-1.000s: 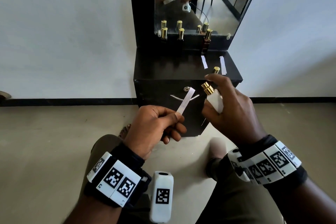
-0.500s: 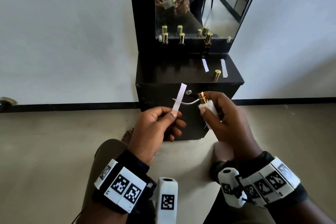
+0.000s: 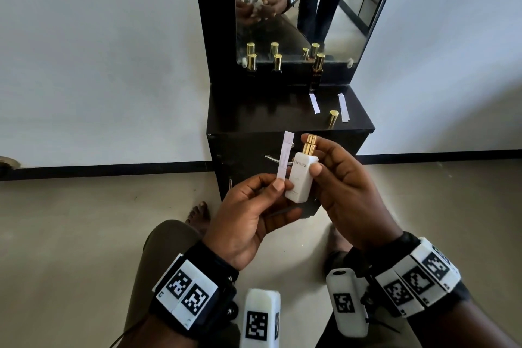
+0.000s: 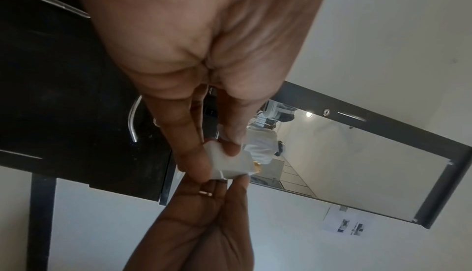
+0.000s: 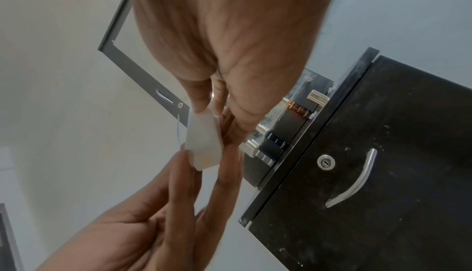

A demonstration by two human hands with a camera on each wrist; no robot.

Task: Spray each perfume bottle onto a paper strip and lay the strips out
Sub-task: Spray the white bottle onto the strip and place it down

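In the head view my left hand point(image 3: 278, 185) pinches the lower end of a white paper strip point(image 3: 285, 154), which stands upright. Close to its right, my right hand point(image 3: 310, 158) grips a white perfume bottle point(image 3: 300, 178) with a bare gold sprayer point(image 3: 310, 144); the index fingertip sits beside the sprayer top, the thumb on the bottle's front. The left wrist view shows the bottle point(image 4: 230, 164) between the fingers of both hands, and so does the right wrist view, where the bottle point(image 5: 203, 140) is partly covered. Two strips point(image 3: 314, 103) point(image 3: 343, 107) lie on the black cabinet top point(image 3: 268, 121).
A loose gold cap point(image 3: 333, 117) stands between the laid strips. Three gold-capped bottles point(image 3: 251, 63) point(image 3: 277, 63) point(image 3: 318, 70) stand along the foot of the mirror point(image 3: 310, 8). The cabinet door has a curved metal handle point(image 5: 355, 180). My knees and feet are below on the floor.
My hands have come together. The bottle went from tilted towards the strip to upright, its label facing me, right beside the strip, which now stands straighter.
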